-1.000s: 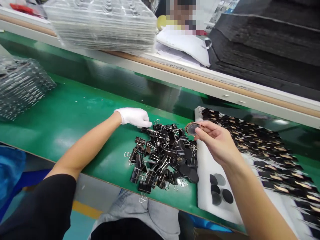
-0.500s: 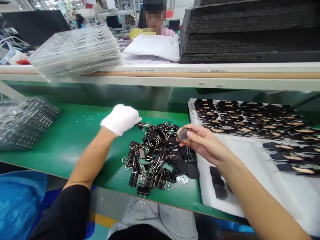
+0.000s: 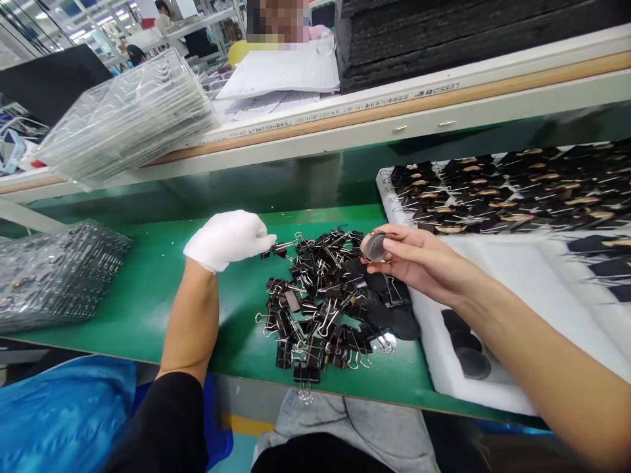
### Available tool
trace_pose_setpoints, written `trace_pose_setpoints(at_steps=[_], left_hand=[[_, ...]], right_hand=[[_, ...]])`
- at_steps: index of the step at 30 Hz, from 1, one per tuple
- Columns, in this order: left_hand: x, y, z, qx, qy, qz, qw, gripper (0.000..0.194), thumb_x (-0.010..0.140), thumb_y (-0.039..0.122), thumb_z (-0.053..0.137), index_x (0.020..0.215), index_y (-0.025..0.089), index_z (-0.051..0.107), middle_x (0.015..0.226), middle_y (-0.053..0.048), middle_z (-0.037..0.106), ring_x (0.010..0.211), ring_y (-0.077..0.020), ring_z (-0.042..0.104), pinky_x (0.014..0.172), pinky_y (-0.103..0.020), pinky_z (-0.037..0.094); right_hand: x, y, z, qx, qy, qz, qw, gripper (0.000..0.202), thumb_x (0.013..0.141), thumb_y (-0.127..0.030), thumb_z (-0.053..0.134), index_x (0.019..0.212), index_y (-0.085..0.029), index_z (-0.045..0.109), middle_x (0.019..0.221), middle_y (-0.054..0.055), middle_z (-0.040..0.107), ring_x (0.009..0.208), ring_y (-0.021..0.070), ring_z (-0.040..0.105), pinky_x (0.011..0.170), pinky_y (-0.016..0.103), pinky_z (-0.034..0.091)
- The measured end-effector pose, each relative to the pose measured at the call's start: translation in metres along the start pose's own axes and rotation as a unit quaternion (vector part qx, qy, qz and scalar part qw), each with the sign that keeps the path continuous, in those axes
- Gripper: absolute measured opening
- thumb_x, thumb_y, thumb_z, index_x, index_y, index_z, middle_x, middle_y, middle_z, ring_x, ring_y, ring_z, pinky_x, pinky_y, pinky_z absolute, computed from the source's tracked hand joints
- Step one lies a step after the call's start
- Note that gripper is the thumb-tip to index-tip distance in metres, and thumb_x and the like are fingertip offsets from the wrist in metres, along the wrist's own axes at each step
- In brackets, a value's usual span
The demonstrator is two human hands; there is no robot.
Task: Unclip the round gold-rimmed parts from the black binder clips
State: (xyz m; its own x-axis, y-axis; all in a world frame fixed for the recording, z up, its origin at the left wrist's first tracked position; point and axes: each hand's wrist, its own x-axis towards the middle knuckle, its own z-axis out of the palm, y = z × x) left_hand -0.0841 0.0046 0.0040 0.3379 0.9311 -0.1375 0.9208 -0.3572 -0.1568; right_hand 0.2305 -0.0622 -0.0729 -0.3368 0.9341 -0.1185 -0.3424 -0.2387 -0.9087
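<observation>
Grey trousers (image 3: 355, 424): under the near edge of the worktop (image 3: 162, 269), about its middle.
Blue plastic (image 3: 73, 407): bunched and shiny, below the near edge toward the left.
Binder clips (image 3: 318, 299): black, silver wire handles, heaped loosely on the worktop right of centre; the nearest one's handles reach to the near edge.
Loose discs (image 3: 404, 322): dark, flat, overlapping at the heap's right side, just beside the foam.
White foam (image 3: 522, 269): a thick slab with a recess, across the worktop's right end.
Recess discs (image 3: 473, 362): dark, in the slab's recess near its left side, partly overlapping.
Clear trays (image 3: 59, 282): stacked at the worktop's left end.
Right grip (image 3: 424, 259): bare, grasping a round disc (image 3: 376, 248) between thumb and fingers; the disc is tilted, dark-faced, gold-rimmed, over the heap's right side.
Left grip (image 3: 229, 236): white-gloved, fingers curled, fingertips at a lone clip (image 3: 280, 249) by the heap's far left side; pinched or merely touched, cannot tell.
Clipped rows (image 3: 493, 190): black and gold-coloured, packed on the slab's far part.
Shelf (image 3: 365, 112): beyond the worktop's far edge, carrying more trays (image 3: 128, 112), white papers (image 3: 286, 69) and black sheets (image 3: 444, 39).
Co-worker (image 3: 320, 33): behind the papers, a pink sleeve showing.
</observation>
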Motion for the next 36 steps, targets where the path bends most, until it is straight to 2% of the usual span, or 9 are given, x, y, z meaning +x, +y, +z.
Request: trace_pose_setpoints(at_steps=[4, 7, 10, 13, 18, 22, 25, 31, 36], left_hand=[[-0.009, 0.005, -0.003, 0.023, 0.155, 0.079, 0.985, 0.055, 0.099, 0.052, 0.049, 0.054, 0.02, 0.053, 0.056, -0.002, 0.053, 0.052, -0.0147, 0.042, 0.058, -0.033, 0.025], [-0.012, 0.02, -0.004, 0.078, 0.274, 0.156, 0.946, 0.054, 0.104, 0.046, 0.046, 0.058, 0.019, 0.055, 0.062, -0.004, 0.058, 0.057, -0.0154, 0.047, 0.064, -0.035, 0.025], [-0.013, 0.043, -0.003, 0.106, 0.361, 0.201, 0.905, 0.052, 0.106, 0.041, 0.047, 0.059, 0.018, 0.054, 0.061, -0.005, 0.057, 0.059, -0.0171, 0.049, 0.064, -0.036, 0.021], [-0.013, 0.065, 0.0, 0.107, 0.416, 0.235, 0.872, 0.05, 0.105, 0.042, 0.052, 0.06, 0.019, 0.051, 0.06, -0.004, 0.054, 0.059, -0.0186, 0.049, 0.063, -0.037, 0.016], [-0.011, 0.079, 0.003, 0.109, 0.425, 0.265, 0.859, 0.048, 0.103, 0.04, 0.056, 0.061, 0.019, 0.052, 0.06, -0.004, 0.055, 0.06, -0.0195, 0.05, 0.062, -0.037, 0.013], [-0.008, 0.081, 0.009, 0.111, 0.386, 0.246, 0.882, 0.049, 0.104, 0.036, 0.052, 0.058, 0.019, 0.053, 0.057, -0.005, 0.055, 0.058, -0.0192, 0.05, 0.063, -0.037, 0.015], [-0.009, 0.089, 0.019, 0.099, 0.387, 0.193, 0.896, 0.051, 0.103, 0.03, 0.049, 0.054, 0.019, 0.052, 0.051, -0.004, 0.052, 0.053, -0.0183, 0.046, 0.063, -0.037, 0.015], [-0.015, 0.101, 0.027, 0.066, 0.396, 0.087, 0.912, 0.049, 0.102, 0.026, 0.046, 0.054, 0.019, 0.054, 0.05, -0.004, 0.053, 0.049, -0.0169, 0.043, 0.064, -0.037, 0.018], [-0.012, 0.09, 0.021, 0.023, 0.376, 0.127, 0.917, 0.05, 0.104, 0.033, 0.047, 0.057, 0.019, 0.054, 0.054, -0.003, 0.054, 0.052, -0.0152, 0.044, 0.063, -0.037, 0.021]], right_hand=[[-0.002, 0.001, 0.002, -0.006, -0.02, -0.014, 1.0, 0.026, 0.077, -0.042, 0.091, 0.097, -0.028, 0.083, 0.112, 0.006, 0.078, 0.095, 0.0181, 0.073, 0.082, 0.031, 0.062], [-0.004, 0.0, 0.006, -0.032, -0.037, -0.045, 0.998, 0.025, 0.079, -0.044, 0.089, 0.099, -0.029, 0.083, 0.139, 0.007, 0.071, 0.121, 0.0243, 0.068, 0.102, 0.04, 0.057], [-0.006, 0.0, 0.012, -0.037, -0.053, -0.065, 0.996, 0.025, 0.078, -0.043, 0.09, 0.098, -0.03, 0.083, 0.155, 0.006, 0.059, 0.142, 0.029, 0.055, 0.116, 0.047, 0.047], [-0.007, 0.002, 0.015, -0.032, -0.067, -0.059, 0.995, 0.024, 0.078, -0.042, 0.09, 0.097, -0.029, 0.083, 0.155, 0.005, 0.059, 0.137, 0.0282, 0.06, 0.115, 0.047, 0.046], [-0.006, 0.003, 0.008, -0.027, -0.062, -0.05, 0.996, 0.022, 0.08, -0.042, 0.089, 0.093, -0.026, 0.082, 0.111, 0.005, 0.077, 0.109, 0.0174, 0.069, 0.099, 0.032, 0.052], [-0.004, 0.0, -0.001, -0.042, -0.095, 0.015, 0.994, 0.033, 0.077, -0.043, 0.092, 0.101, -0.023, 0.08, 0.107, 0.005, 0.077, 0.095, 0.0163, 0.071, 0.086, 0.03, 0.053], [-0.003, 0.0, 0.001, -0.073, -0.091, 0.022, 0.993, 0.035, 0.077, -0.046, 0.091, 0.099, -0.022, 0.077, 0.106, 0.006, 0.077, 0.099, 0.0186, 0.071, 0.092, 0.033, 0.053], [-0.005, 0.0, 0.013, -0.126, -0.08, -0.031, 0.988, 0.032, 0.078, -0.047, 0.09, 0.092, -0.022, 0.075, 0.104, 0.007, 0.079, 0.14, 0.027, 0.056, 0.12, 0.046, 0.04], [-0.007, -0.004, 0.008, -0.069, -0.089, -0.027, 0.993, 0.03, 0.079, -0.044, 0.09, 0.094, -0.022, 0.077, 0.1, 0.006, 0.08, 0.111, 0.0219, 0.072, 0.103, 0.04, 0.053]])
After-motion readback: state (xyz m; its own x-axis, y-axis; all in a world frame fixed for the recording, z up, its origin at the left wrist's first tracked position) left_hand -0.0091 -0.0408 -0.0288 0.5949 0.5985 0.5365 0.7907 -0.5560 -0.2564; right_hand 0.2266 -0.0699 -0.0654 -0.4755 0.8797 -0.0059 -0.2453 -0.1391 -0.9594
